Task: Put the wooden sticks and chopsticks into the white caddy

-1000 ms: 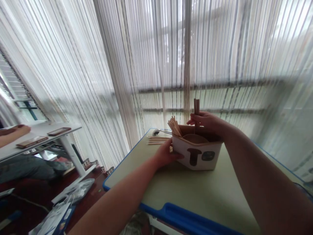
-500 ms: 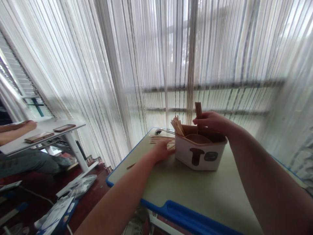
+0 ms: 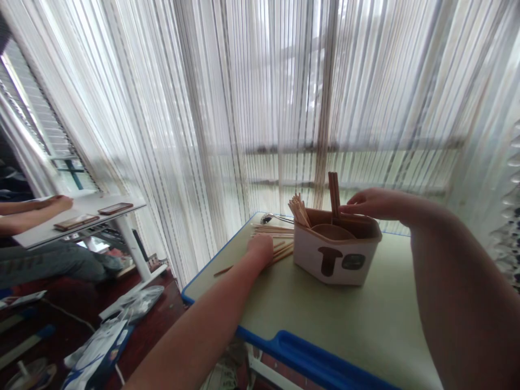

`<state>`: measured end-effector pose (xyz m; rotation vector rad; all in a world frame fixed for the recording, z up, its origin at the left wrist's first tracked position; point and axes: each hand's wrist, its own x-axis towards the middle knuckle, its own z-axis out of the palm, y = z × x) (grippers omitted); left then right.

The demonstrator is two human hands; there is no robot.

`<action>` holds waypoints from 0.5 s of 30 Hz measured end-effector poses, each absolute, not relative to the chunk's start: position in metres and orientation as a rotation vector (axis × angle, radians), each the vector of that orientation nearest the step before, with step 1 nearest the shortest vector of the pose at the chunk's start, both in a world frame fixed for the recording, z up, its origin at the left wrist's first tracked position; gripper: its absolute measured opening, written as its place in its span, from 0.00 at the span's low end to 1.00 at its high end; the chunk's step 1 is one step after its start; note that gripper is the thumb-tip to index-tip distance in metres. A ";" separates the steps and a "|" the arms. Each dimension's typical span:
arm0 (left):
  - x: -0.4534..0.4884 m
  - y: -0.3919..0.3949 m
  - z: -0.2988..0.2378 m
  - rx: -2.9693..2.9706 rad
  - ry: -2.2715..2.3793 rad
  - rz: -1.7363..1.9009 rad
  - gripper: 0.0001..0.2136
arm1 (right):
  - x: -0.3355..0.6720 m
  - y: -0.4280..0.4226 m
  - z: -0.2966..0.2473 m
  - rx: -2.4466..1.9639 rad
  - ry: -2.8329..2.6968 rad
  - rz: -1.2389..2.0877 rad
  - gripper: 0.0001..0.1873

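A white box with a brown inside [image 3: 311,257] stands on the table, printed with a brown shape and a dark label. Several thin pale sticks [image 3: 299,210], several brown chopsticks [image 3: 333,195] and a round brown piece [image 3: 333,232] are in it. Beside the upright chopsticks, at the rear rim, my right hand [image 3: 371,203] is open, its thumb close to them. My left hand [image 3: 260,249] is curled around loose wooden chopsticks [image 3: 282,253] on the tabletop left of the box. Its fingertips are hidden.
More thin sticks [image 3: 276,231] and a metal ladle [image 3: 267,218] lie behind my left hand. The pale tabletop [image 3: 317,319] has a blue edge. At left, another person's hands [image 3: 60,203] rest over a white table [image 3: 30,234] with two flat framed objects. Sheer curtains [image 3: 260,97] hang behind.
My right hand has let go of the brown chopsticks, which now lean in the box, and moved slightly right. My left hand has drawn left from the box and curled in over the chopsticks.
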<state>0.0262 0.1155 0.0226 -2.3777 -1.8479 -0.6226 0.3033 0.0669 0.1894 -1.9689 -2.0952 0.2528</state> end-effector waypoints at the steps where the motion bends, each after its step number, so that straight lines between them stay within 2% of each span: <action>1: 0.027 0.116 0.023 -2.363 -1.869 -0.566 0.08 | 0.303 0.059 0.194 -2.004 -2.104 0.245 0.23; 3: 0.028 0.115 0.024 -2.296 -1.923 -0.459 0.09 | 0.300 0.044 0.204 -2.055 -2.056 0.182 0.24; 7: 0.032 0.113 0.025 -2.174 -1.890 -0.603 0.10 | 0.297 0.020 0.217 -2.101 -1.860 0.149 0.23; 10: 0.035 0.110 0.027 -2.124 -1.830 -0.766 0.09 | 0.297 0.011 0.220 -2.066 -1.863 0.229 0.21; 15: 0.037 0.107 0.033 -1.943 -1.620 -1.209 0.07 | 0.291 0.002 0.219 -1.953 -2.039 0.150 0.21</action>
